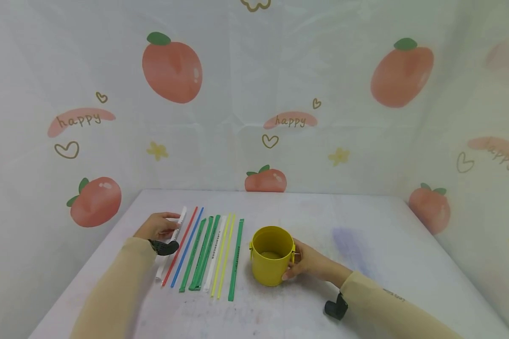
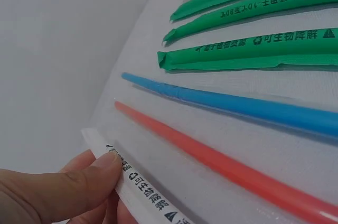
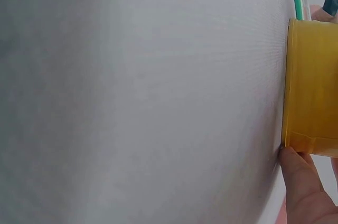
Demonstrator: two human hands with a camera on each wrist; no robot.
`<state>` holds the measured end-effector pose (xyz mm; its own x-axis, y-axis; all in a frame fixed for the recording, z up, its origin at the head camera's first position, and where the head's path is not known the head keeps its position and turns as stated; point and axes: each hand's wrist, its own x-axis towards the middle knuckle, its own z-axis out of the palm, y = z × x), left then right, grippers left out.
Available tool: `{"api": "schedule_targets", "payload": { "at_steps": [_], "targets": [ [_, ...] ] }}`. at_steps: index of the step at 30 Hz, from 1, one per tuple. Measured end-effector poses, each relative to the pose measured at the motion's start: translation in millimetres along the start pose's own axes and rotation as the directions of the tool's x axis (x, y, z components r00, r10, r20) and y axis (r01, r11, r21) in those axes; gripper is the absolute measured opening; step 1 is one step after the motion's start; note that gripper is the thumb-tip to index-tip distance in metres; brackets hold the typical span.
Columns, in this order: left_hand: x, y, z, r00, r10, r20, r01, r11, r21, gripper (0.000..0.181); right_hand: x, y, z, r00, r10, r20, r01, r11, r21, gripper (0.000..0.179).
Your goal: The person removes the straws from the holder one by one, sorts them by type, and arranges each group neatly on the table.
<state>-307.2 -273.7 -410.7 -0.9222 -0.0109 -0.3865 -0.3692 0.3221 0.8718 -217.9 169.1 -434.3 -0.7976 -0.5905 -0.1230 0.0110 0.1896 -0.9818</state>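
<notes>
In the head view my left hand [image 1: 156,227] is at the far left of a row of straws. Its thumb and fingers pinch a straw in a white paper wrapper [image 2: 138,184] near one end, printed with black characters. Beside that straw lie a red straw [image 2: 195,150] and a blue straw [image 2: 227,102] in clear film. My right hand [image 1: 311,260] grips the right side of a small yellow bucket [image 1: 266,272], thumb low on the near wall. The bucket stands upright with its mouth up, and no contents show inside.
Right of the blue straw lie several straws in green wrappers [image 1: 208,252], another white-wrapped straw [image 1: 212,268] and two yellow straws [image 1: 225,254]. One more green-wrapped straw [image 1: 237,259] lies nearest the bucket. A white curtain with printed fruit [image 1: 174,70] hangs behind the white table [image 1: 314,306].
</notes>
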Motion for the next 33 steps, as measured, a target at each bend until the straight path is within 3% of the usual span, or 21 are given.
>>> {"api": "schedule_targets", "payload": {
  "at_steps": [14, 24, 33],
  "targets": [
    [4.1, -2.5, 8.2, 0.999, -0.028, -0.044, 0.032, 0.995, 0.094, 0.047, 1.0, 0.8, 0.1, 1.000, 0.019, -0.023, -0.020, 1.000, -0.010, 0.095],
    [1.5, -0.3, 11.7, 0.999, -0.002, -0.043, 0.007, 0.993, 0.121, 0.042, 1.1, 2.0, -0.8, 1.000, 0.008, -0.011, -0.008, 1.000, -0.024, 0.095],
    [7.3, -1.4, 12.5, 0.998, -0.001, -0.056, 0.012, 0.982, 0.190, 0.040, 0.3, 0.0, -1.0, 1.000, 0.014, -0.018, -0.014, 1.000, -0.021, 0.094]
  ]
}}
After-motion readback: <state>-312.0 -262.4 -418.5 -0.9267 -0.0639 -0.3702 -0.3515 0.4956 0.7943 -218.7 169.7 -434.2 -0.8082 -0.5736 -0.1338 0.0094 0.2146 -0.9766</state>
